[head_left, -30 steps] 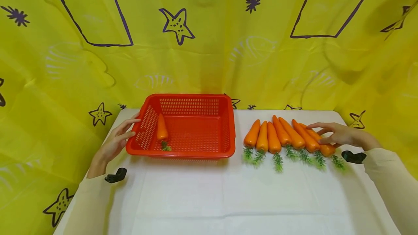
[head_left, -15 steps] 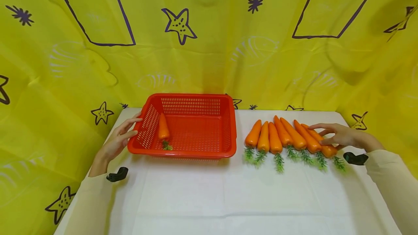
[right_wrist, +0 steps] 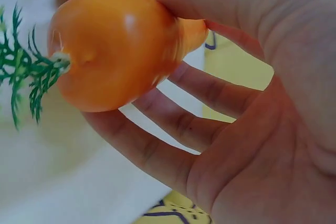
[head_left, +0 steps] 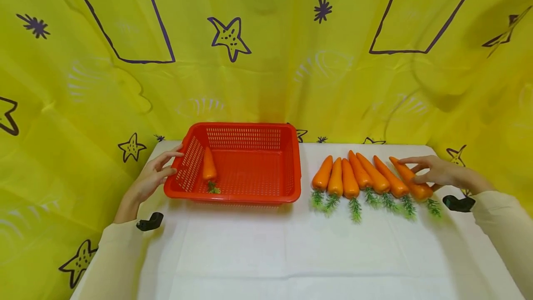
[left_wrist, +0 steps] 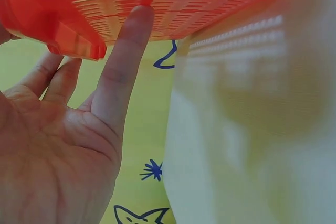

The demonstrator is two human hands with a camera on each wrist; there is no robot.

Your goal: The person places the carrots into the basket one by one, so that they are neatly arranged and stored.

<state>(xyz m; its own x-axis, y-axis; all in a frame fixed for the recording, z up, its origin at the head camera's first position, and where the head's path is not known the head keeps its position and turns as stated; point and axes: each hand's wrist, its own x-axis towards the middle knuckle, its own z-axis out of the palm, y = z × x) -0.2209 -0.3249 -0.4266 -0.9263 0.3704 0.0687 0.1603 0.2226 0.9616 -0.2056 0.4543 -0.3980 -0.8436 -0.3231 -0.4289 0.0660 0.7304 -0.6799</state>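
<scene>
A red plastic basket (head_left: 233, 197) with slotted walls stands at the left, one carrot (head_left: 209, 165) inside it. My left hand (head_left: 151, 177) holds the basket's left side, digits at the rim. In the left wrist view one long finger (left_wrist: 123, 69) presses the outer slotted wall, and others reach behind the rim. At the right end of a row of carrots, my right hand (head_left: 437, 171) grips the last carrot (head_left: 416, 185). The right wrist view shows its thick end (right_wrist: 113, 51) between thumb and curled fingers, green leaves (right_wrist: 31, 69) pointing away from the palm.
Several more orange carrots (head_left: 350, 182) lie side by side right of the basket, leaves toward the near side. They rest on a white-covered table (head_left: 287, 249). A yellow patterned curtain (head_left: 266, 82) closes off the back and sides.
The right hand has shifted the rightmost carrot slightly right, opening a gap from its neighbour; its tip now shows. The left hand stays at the basket.
</scene>
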